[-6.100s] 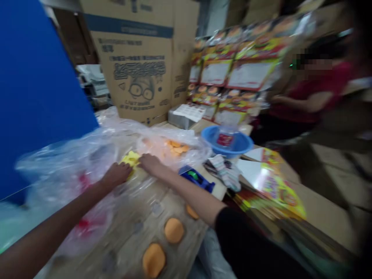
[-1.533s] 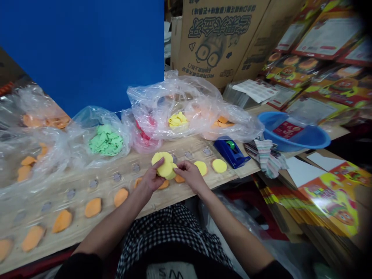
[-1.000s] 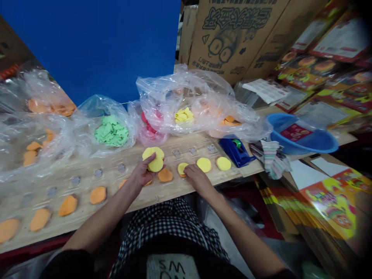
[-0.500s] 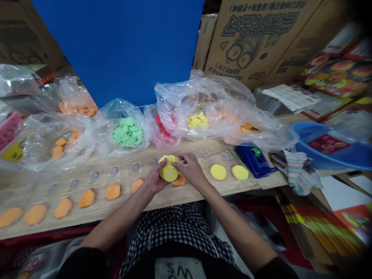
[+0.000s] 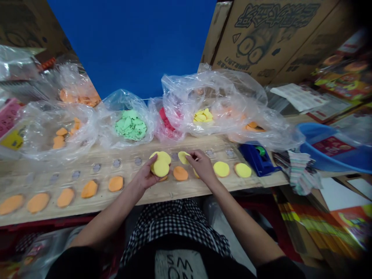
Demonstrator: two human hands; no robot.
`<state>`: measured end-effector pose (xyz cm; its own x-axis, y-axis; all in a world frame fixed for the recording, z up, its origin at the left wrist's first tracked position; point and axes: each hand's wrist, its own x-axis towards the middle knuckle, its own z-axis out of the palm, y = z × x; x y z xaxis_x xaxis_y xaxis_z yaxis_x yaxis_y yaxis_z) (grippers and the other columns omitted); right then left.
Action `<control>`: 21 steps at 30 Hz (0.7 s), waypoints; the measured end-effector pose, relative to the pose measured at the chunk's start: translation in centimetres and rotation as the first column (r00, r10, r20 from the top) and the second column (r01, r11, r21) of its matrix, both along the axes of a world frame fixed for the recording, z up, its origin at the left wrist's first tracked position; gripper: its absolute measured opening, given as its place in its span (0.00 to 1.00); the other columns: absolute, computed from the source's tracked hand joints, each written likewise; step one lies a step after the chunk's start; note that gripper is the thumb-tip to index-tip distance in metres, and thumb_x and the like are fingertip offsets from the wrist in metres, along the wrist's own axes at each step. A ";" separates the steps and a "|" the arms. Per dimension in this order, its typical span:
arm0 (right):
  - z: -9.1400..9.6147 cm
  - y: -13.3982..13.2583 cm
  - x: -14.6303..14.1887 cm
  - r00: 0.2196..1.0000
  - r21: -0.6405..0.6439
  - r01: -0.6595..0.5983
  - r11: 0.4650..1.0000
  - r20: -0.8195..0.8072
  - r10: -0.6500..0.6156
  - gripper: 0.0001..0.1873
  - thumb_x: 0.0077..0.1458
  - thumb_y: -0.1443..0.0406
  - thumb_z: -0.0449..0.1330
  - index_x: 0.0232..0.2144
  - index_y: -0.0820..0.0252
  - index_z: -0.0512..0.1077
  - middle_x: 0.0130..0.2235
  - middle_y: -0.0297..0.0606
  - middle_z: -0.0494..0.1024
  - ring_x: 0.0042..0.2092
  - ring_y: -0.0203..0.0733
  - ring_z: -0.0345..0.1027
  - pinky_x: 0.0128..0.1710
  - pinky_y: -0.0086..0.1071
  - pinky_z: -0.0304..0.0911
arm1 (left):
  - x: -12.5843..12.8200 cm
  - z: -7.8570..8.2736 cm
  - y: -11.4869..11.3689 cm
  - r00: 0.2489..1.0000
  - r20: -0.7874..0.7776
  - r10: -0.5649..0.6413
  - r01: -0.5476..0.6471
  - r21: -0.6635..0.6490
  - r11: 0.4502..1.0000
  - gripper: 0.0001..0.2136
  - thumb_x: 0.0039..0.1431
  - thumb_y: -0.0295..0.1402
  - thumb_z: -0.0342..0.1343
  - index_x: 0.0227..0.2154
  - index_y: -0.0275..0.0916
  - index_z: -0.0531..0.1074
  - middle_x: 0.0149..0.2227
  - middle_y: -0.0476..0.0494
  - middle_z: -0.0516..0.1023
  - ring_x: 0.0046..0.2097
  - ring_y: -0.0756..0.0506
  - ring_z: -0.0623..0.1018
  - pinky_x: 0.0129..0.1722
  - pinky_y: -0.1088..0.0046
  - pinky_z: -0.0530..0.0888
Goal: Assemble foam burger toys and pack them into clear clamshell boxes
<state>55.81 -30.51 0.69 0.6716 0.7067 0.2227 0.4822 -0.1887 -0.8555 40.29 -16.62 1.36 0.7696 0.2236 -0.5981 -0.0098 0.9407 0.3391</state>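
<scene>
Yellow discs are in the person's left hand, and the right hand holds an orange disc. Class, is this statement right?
Not quite: the right hand holds a yellow disc, not orange, as the head view shows. The rest stands: yellow discs are in the left hand.

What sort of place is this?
Perhaps a workshop or packing room: orange pieces lie in a row on a wooden table, a clear plastic bag holds green pieces, and a printed cardboard box stands behind.
</scene>
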 end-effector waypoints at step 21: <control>-0.4 3.7 -7.1 0.986 -0.117 -0.163 0.980 0.004 0.165 0.10 0.44 0.58 0.60 0.25 0.59 0.67 0.29 0.36 0.67 0.33 0.40 0.61 0.33 0.34 0.58 | -2.3 0.0 -0.4 0.973 0.140 0.186 -0.195 0.052 0.980 0.17 0.56 0.39 0.46 0.40 0.30 0.68 0.34 0.37 0.76 0.36 0.45 0.76 0.37 0.70 0.72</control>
<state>48.75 -26.81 0.33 0.5419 0.8285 0.1413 0.5267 -0.2037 -0.8253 38.01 -16.99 1.36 0.7812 0.4084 -0.4722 -0.2357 0.8933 0.3828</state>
